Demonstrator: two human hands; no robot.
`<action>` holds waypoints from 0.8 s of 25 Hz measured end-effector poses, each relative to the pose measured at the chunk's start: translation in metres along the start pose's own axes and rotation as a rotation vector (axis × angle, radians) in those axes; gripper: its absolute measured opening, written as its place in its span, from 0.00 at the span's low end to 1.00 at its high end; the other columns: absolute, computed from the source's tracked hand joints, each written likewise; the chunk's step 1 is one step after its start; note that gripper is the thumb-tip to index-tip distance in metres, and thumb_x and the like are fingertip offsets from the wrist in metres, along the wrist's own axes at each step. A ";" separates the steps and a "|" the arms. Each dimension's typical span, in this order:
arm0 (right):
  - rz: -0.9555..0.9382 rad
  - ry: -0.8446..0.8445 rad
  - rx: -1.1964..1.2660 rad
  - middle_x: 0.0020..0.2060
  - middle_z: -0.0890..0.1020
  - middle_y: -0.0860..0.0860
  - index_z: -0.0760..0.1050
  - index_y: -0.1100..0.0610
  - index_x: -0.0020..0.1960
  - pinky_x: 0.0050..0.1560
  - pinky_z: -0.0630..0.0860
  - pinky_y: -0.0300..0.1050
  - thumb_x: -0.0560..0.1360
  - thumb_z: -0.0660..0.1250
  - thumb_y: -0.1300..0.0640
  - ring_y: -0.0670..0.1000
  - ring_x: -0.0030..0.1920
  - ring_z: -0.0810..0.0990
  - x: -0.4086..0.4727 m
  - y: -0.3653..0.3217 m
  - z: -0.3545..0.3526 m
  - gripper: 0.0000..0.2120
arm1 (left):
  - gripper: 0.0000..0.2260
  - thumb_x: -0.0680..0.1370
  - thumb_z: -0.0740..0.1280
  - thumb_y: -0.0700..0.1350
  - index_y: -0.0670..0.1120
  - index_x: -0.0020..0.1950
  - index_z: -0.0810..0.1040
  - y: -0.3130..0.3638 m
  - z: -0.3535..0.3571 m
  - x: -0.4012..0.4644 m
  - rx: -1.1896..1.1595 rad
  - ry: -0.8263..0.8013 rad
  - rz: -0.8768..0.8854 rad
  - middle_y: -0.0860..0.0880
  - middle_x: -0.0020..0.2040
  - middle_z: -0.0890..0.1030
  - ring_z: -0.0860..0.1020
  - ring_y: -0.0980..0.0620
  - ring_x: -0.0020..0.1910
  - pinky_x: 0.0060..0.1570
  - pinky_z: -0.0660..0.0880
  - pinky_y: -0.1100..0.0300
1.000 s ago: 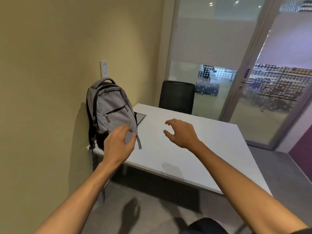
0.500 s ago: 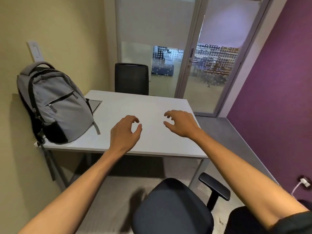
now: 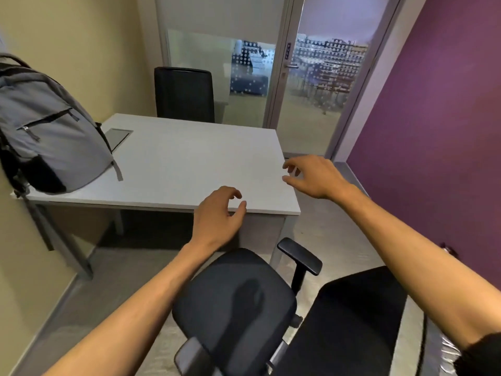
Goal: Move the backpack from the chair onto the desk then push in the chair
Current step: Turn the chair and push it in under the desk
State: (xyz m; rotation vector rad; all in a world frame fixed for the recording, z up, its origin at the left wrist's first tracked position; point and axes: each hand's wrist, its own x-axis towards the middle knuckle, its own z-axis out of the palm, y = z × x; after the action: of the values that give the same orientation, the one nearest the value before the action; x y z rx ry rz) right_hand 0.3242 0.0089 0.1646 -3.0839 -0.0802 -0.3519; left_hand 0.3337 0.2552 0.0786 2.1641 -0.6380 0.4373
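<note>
The grey backpack stands upright on the near left corner of the white desk, leaning on the yellow wall. A black office chair sits below me, pulled out from the desk, its seat bare and its backrest at the lower right. My left hand hovers over the desk's near edge, above the seat, fingers curled and holding nothing. My right hand hangs by the desk's right corner, fingers spread and empty.
A second black chair stands at the far side of the desk. A dark cable hatch is set in the desktop by the backpack. Glass wall and door behind; purple wall on the right.
The view has swung right and down, away from the backpack, bringing the office chair into sight. Both hands have moved right, off the backpack and toward the chair side.
</note>
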 end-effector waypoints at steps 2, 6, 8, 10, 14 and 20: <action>-0.029 -0.033 0.002 0.55 0.84 0.48 0.77 0.51 0.64 0.51 0.79 0.50 0.78 0.65 0.44 0.50 0.51 0.82 -0.031 0.028 -0.003 0.18 | 0.10 0.78 0.65 0.52 0.49 0.55 0.79 0.034 0.028 -0.024 -0.002 -0.015 -0.036 0.53 0.53 0.83 0.80 0.53 0.48 0.46 0.73 0.59; -0.053 -0.022 0.055 0.54 0.84 0.49 0.77 0.51 0.63 0.51 0.78 0.49 0.78 0.65 0.44 0.50 0.51 0.82 -0.097 0.080 -0.001 0.17 | 0.10 0.77 0.65 0.52 0.49 0.54 0.80 0.099 0.075 -0.055 0.003 -0.069 -0.029 0.53 0.52 0.83 0.80 0.52 0.52 0.48 0.74 0.57; -0.045 -0.039 0.098 0.54 0.84 0.49 0.77 0.52 0.63 0.48 0.76 0.46 0.78 0.65 0.45 0.50 0.51 0.82 -0.133 0.102 0.006 0.17 | 0.11 0.76 0.65 0.53 0.50 0.54 0.80 0.129 0.095 -0.074 0.018 -0.114 -0.034 0.53 0.52 0.84 0.80 0.51 0.52 0.48 0.74 0.56; -0.030 -0.081 0.123 0.54 0.84 0.48 0.77 0.52 0.63 0.46 0.74 0.45 0.79 0.65 0.45 0.50 0.50 0.82 -0.166 0.119 0.014 0.17 | 0.12 0.76 0.64 0.55 0.50 0.53 0.79 0.153 0.111 -0.096 0.019 -0.182 -0.053 0.53 0.51 0.83 0.80 0.50 0.51 0.48 0.75 0.54; 0.001 -0.166 0.106 0.53 0.84 0.47 0.78 0.51 0.62 0.49 0.78 0.48 0.78 0.66 0.44 0.49 0.50 0.83 -0.223 0.148 0.031 0.17 | 0.13 0.75 0.65 0.55 0.51 0.55 0.78 0.195 0.142 -0.145 -0.008 -0.319 -0.039 0.54 0.54 0.82 0.79 0.51 0.53 0.49 0.74 0.54; -0.004 -0.304 0.033 0.59 0.83 0.50 0.78 0.51 0.62 0.59 0.75 0.53 0.75 0.61 0.34 0.53 0.60 0.79 -0.297 0.192 0.071 0.26 | 0.48 0.64 0.65 0.72 0.47 0.76 0.57 0.240 0.193 -0.209 0.144 -0.842 -0.046 0.47 0.75 0.65 0.63 0.45 0.74 0.66 0.67 0.43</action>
State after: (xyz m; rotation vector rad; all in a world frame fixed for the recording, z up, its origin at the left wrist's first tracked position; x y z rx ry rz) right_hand 0.0621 -0.1935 0.0229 -3.0771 -0.0983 0.1198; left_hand 0.0436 0.0350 0.0040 2.4618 -1.0166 -0.5115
